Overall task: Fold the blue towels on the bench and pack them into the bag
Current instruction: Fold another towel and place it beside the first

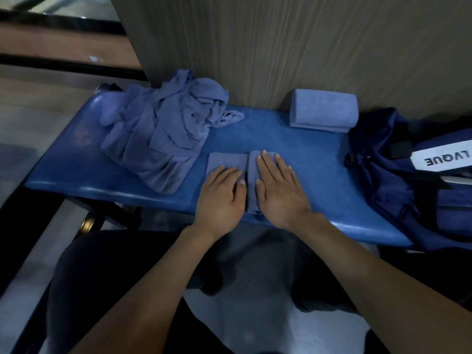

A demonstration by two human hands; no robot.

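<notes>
One towel [323, 111] lies folded at the back of the bench [293, 149] near the bag [408, 175]; a second, the half-folded towel [229, 162], sits at the front edge; a crumpled pile [166, 129] waits, nothing visibly packed; the left hand [219, 198] and right hand [281, 190] press flat on it, fingers straight, gripping nothing.

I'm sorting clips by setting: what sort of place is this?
Probably a gym or changing room, though that is a guess. A padded blue bench stands against a wood-panelled wall, with a heap of blue towels and a navy duffel bag on it.
</notes>
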